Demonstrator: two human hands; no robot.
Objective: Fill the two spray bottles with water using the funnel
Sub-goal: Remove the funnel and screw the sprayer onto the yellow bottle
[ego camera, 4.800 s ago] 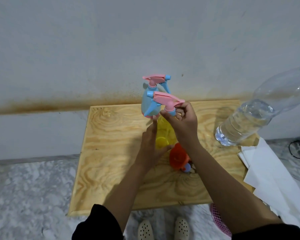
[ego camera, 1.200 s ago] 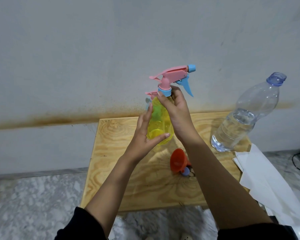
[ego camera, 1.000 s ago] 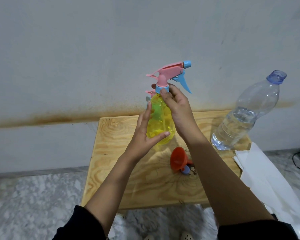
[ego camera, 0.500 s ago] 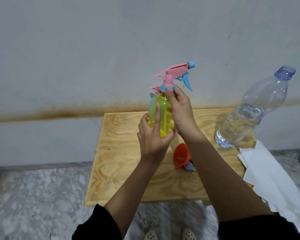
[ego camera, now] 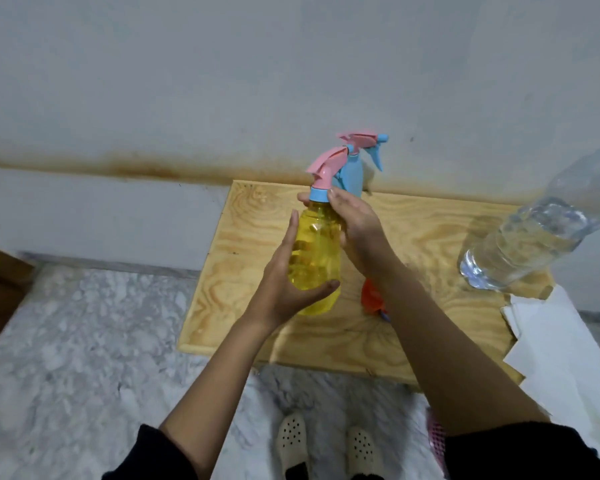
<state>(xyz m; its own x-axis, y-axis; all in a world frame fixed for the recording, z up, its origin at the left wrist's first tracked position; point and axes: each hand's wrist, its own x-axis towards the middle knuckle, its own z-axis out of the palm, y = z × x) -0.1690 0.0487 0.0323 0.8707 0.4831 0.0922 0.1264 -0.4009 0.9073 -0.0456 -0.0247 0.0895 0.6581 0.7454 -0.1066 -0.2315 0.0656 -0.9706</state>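
Note:
A yellow spray bottle [ego camera: 314, 261] with a pink trigger head and a blue collar is held above the wooden table [ego camera: 243, 271]. My left hand [ego camera: 284, 282] cups its body from the left. My right hand [ego camera: 357, 230] pinches the blue collar at its neck. A blue spray bottle [ego camera: 352, 174] with a pink head stands behind it near the wall. The orange funnel [ego camera: 371, 297] lies on the table, mostly hidden behind my right forearm. A large clear water bottle [ego camera: 530, 240], partly filled, stands at the right.
White paper sheets [ego camera: 561, 348] hang off the table's right edge. A marble floor lies below, with my white shoes [ego camera: 293, 441] near the table's front edge. Something pink and perforated [ego camera: 437, 441] sits by my right sleeve. The wall rises directly behind the table.
The yellow bottle has come down and closer to me, and its trigger head has turned from pointing right to pointing away. Both hands keep hold of it. The view has tilted down.

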